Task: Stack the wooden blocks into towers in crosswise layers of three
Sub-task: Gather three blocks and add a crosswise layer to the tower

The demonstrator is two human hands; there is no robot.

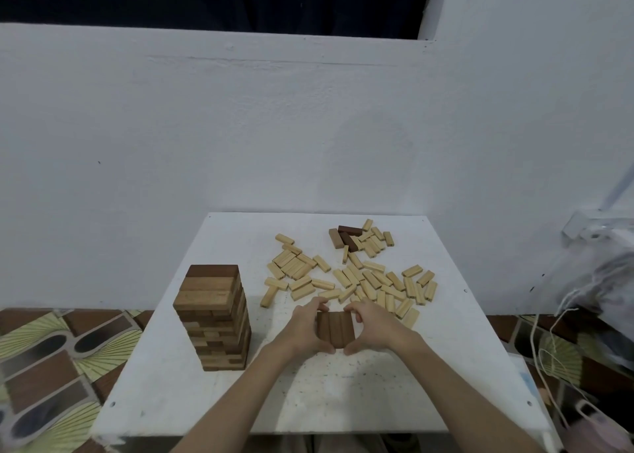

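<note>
White worktop, roughly square, far edge pushed against a pale wall; left and right edges drop to a patterned tiled floor. Near edge low in the head view, forearms crossing it. Bare surface across the near half and the near-left corner, plus a narrow strip between the tower and the hands. Clutter off the right edge: a bag and loose cord, apart from the blocks.

Finished tower upright near the left edge, many crosswise layers of mixed brown and tan wood, dark layer on top. Loose pale blocks scattered over the far-right half, reaching nearly to the fingertips; a few dark blocks lying among the pale ones near the far edge.

Three dark blocks set side by side, long sides touching, at the worktop's centre just right of the tower. Left hand curled against the row's left side, thumb at the near corner, fingers over the far corner. Right hand mirrored on the right side. Both grips closed on the row, squeezing it from either flank. Possibly a second layer underneath, hard to judge from this angle.
</note>
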